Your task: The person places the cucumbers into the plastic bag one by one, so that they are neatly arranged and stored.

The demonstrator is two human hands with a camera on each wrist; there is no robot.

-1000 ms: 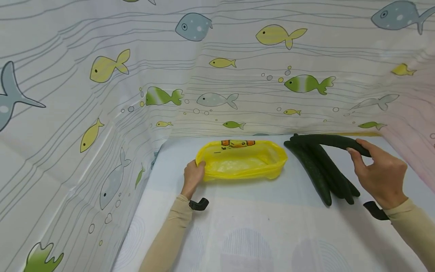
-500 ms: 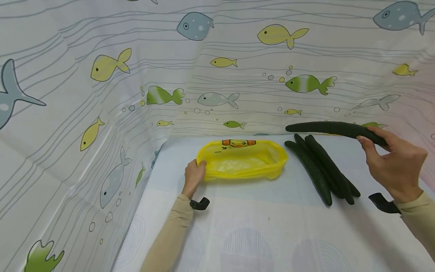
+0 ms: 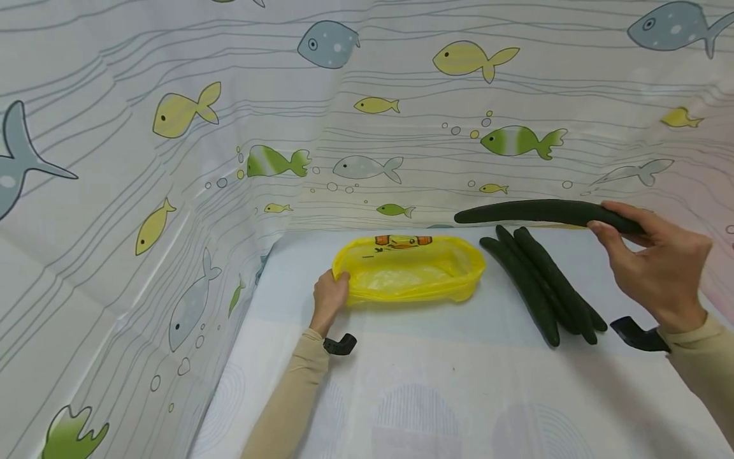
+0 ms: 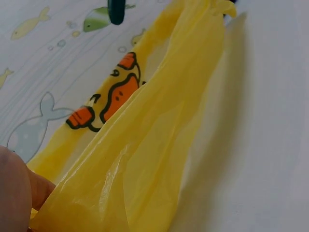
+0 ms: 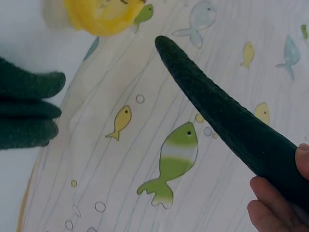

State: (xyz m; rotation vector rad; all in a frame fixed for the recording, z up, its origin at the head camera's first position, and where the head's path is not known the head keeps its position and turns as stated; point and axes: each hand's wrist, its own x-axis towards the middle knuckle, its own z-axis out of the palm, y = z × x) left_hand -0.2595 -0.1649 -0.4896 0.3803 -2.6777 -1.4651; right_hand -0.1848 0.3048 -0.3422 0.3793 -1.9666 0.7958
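In the head view my right hand (image 3: 665, 268) grips one end of a long dark green cucumber (image 3: 533, 210), held up roughly level above the table. Its free end points left toward a yellow plastic bag (image 3: 413, 290), which lies with its mouth spread wide. My left hand (image 3: 331, 296) pinches the bag's left rim, thumb inside the edge. The left wrist view has the bag (image 4: 145, 159) stretching away from the thumb, a duck-like print on its far side. Thumb and fingers clasp the thick end of the cucumber (image 5: 227, 121) in the right wrist view.
Several more cucumbers (image 3: 539, 287) lie side by side on the white table (image 3: 413, 363), right of the bag. A fish-patterned curtain (image 3: 367, 127) rises behind the table and along its left side. A pinkish curtain (image 3: 719, 255) hangs at the right.
My right hand has lifted the cucumber off the pile, first up and to the right, then slightly left toward the bag. The left hand and the bag have stayed almost still.
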